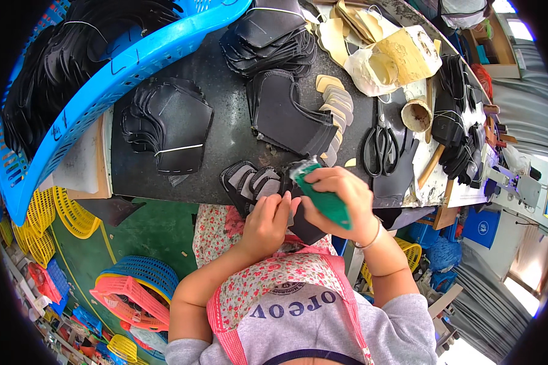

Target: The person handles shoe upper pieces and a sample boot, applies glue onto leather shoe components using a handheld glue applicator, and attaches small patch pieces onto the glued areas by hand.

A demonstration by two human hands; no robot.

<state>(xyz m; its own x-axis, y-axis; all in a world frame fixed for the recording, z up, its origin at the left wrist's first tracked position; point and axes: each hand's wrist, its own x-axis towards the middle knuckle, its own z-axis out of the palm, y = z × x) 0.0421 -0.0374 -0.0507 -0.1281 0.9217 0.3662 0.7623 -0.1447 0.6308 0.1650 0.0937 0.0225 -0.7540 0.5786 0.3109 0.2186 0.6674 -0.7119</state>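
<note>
One green tool [326, 208], long axis diagonal, tip [301, 171] forward-left, right grip [347, 196] around it, left grip [268, 220] unclear

A green tool [330, 208] (whitish at one end) slants near a partly hidden black piece [305, 230].

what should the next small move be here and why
Probably a light pass of the green tool along the black piece: the right hand grips the tool close beside it, and the left hand seems to be steadying the piece.
</note>
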